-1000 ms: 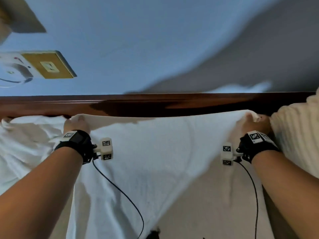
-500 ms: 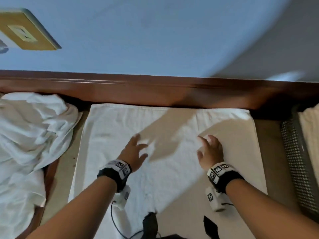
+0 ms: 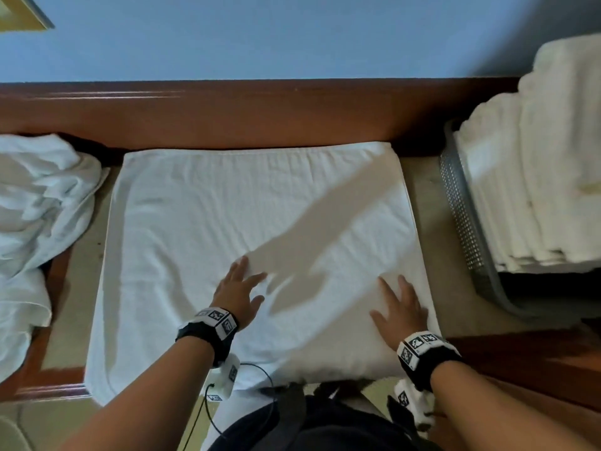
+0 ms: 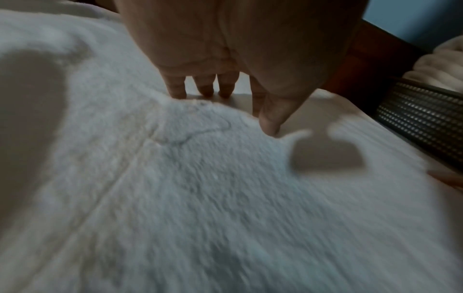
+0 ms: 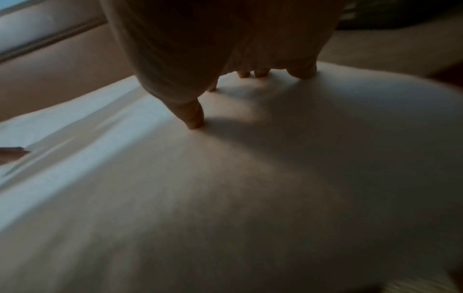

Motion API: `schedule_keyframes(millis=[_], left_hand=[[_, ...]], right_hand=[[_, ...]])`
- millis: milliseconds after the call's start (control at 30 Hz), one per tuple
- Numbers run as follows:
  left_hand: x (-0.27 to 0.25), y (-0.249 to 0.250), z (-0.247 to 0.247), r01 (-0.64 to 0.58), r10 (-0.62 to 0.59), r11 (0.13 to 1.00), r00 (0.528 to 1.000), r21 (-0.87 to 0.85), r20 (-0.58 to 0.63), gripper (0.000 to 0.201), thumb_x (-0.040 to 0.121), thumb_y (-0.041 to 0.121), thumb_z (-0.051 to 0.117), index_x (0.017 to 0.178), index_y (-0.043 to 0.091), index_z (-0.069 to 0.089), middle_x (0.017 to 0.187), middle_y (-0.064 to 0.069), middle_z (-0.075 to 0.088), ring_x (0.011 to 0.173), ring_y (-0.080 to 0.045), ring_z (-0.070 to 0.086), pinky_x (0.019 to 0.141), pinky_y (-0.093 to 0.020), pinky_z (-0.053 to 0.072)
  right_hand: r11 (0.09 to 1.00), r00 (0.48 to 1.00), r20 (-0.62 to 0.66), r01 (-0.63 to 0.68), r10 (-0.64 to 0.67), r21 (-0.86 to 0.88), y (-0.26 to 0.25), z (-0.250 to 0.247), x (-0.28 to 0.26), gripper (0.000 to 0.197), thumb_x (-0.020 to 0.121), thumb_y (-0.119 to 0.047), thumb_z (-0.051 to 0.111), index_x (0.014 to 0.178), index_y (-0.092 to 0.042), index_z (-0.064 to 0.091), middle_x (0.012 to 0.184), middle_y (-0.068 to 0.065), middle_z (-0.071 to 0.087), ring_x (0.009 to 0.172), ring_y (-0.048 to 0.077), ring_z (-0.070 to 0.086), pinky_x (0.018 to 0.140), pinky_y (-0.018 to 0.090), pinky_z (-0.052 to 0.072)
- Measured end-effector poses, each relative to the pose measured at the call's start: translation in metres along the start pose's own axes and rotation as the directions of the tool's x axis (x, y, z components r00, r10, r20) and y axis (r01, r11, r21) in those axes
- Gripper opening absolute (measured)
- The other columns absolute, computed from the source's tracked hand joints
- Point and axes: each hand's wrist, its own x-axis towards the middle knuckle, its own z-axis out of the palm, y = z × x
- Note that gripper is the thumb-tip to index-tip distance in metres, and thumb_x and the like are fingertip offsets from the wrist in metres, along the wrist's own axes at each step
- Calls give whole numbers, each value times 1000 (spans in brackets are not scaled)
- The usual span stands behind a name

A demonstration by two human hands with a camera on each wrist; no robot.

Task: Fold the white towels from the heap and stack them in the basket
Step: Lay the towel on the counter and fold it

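Observation:
A white towel (image 3: pixel 208 229) lies spread flat on the table in front of me, its near edge hanging over the table's front. My left hand (image 3: pixel 239 289) rests flat on its middle with fingers spread; the fingers (image 4: pixel 204 87) press into the pile of the towel (image 4: pixel 200 198). My right hand (image 3: pixel 398 305) lies flat near the towel's right edge, and its thumb (image 5: pixel 192 117) and fingertips touch the towel (image 5: pixel 250 198). A heap of crumpled white towels (image 3: pixel 35 203) sits at the left. A grey mesh basket (image 3: pixel 460 209) at the right holds a tall stack of folded towels (image 3: pixel 533 164).
A brown wooden ledge (image 3: pixel 260 112) runs along the back under a blue wall (image 3: pixel 260 34). Beige table top (image 3: pixel 422 190) shows between towel and basket. The basket's mesh wall (image 4: pixel 423 115) stands close on the right. A dark bag strap (image 3: pixel 292 418) and a cable hang near my body.
One second ago both hands held the towel's far corners up at the ledge. The towel now lies flat, and both hands have slid back toward me over it, the right one to its right edge.

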Motion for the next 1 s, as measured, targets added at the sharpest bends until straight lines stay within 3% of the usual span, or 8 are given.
schedule_keyframes(millis=[167,333,400,500,667,800,900,1000], left_hand=[[-16,34,23,4,-6,998,1000,64,25,55,97,41,53,148,48,32,166,2,-9,153,-22,-7,122,-50,19],[-30,74,43,-4,-3,994,998,114,65,55,98,41,52,149,48,30,165,4,-11,153,-23,-8,122,-49,18],[-35,87,52,-14,4,993,997,121,77,56,98,40,51,149,48,29,165,4,-12,153,-22,-8,122,-50,18],[-44,102,59,-15,6,995,995,95,97,54,99,37,51,148,47,31,166,5,-10,153,-20,-8,122,-49,20],[-58,117,60,-74,61,994,987,84,150,50,100,33,52,146,46,37,166,6,-5,153,-18,-1,122,-45,21],[-60,112,62,-80,73,996,988,45,137,45,100,28,51,143,41,44,166,9,1,153,-14,6,121,-44,26],[-64,103,62,-75,74,997,988,-1,133,44,100,26,51,141,42,47,164,15,5,151,-13,17,118,-44,32],[-73,91,61,-115,109,993,986,35,129,48,102,24,47,144,45,41,164,19,2,151,-12,12,119,-44,29]], right_hand=[[986,986,19,-167,168,-28,61,9,-37,79,95,-63,42,152,-49,-10,163,-4,-23,152,26,-8,119,55,14],[917,955,-73,-253,288,310,69,1,-36,86,83,-38,76,151,-13,30,150,16,33,134,38,38,109,44,36],[858,936,-14,-316,352,405,73,-2,-31,70,84,-34,75,140,-5,44,140,19,48,126,39,50,104,44,43],[900,944,68,-329,324,285,84,-9,-32,40,94,-41,57,120,-10,62,126,17,59,116,37,57,99,43,48],[912,935,118,-353,335,209,106,-18,-31,35,95,-43,52,116,-16,61,128,17,55,118,39,54,101,45,46],[933,938,-110,-303,328,193,89,-21,-45,35,87,-26,64,120,-22,52,133,11,38,121,36,46,99,45,44],[986,958,-236,-142,160,90,66,-19,-54,65,80,-19,65,139,-30,38,145,6,29,128,31,36,103,44,39],[988,979,-142,135,-144,-74,39,-18,-54,69,88,-27,61,150,-32,29,156,3,18,142,29,22,114,45,28]])
